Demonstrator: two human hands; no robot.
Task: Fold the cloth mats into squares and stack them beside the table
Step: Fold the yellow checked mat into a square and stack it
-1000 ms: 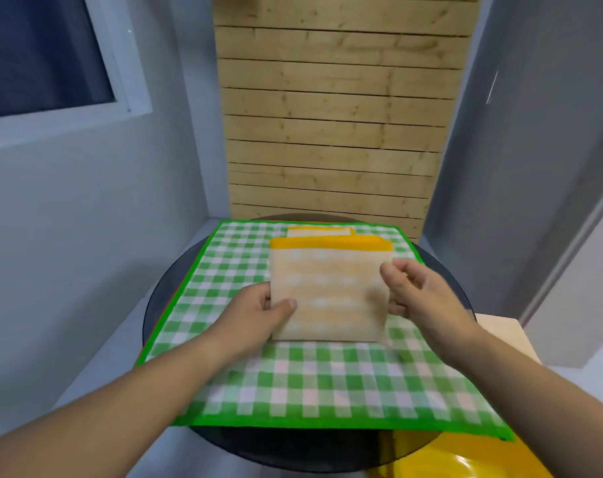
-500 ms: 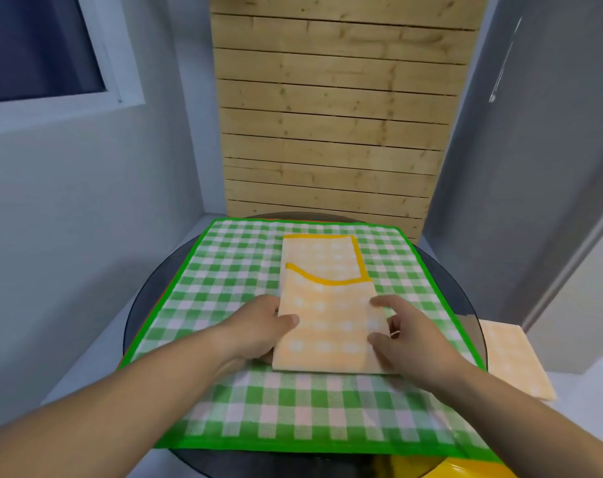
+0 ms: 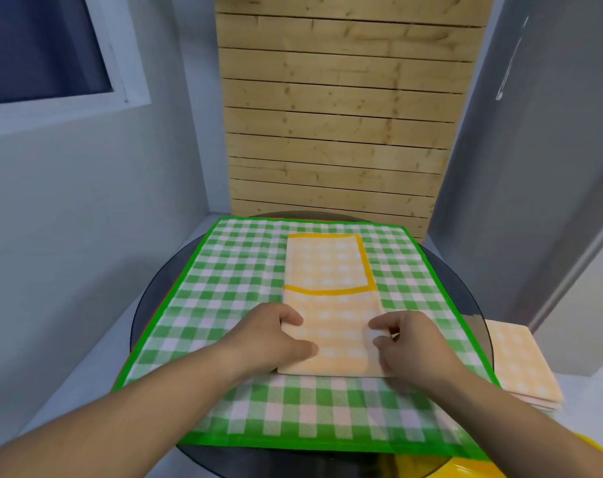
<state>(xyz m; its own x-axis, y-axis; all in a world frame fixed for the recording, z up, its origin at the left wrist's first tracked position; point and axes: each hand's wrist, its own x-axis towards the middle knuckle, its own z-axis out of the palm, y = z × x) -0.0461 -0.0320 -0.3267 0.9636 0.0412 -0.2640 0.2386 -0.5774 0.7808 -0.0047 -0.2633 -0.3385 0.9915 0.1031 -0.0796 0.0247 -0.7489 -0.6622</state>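
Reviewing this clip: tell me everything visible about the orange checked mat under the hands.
The orange mat is woven-looking cloth, pale orange-and-white check with a darker yellow border. It lies flat, folded into a long strip, the border edge crossing its middle. It rests on the green checked cloth covering the round table. The left hand presses its near left edge; the right hand pinches its near right edge.

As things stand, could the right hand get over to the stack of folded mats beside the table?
Probably yes. The right hand sits at the orange mat's right edge, and the stack of folded mats lies just past the table's right rim, with nothing between them.
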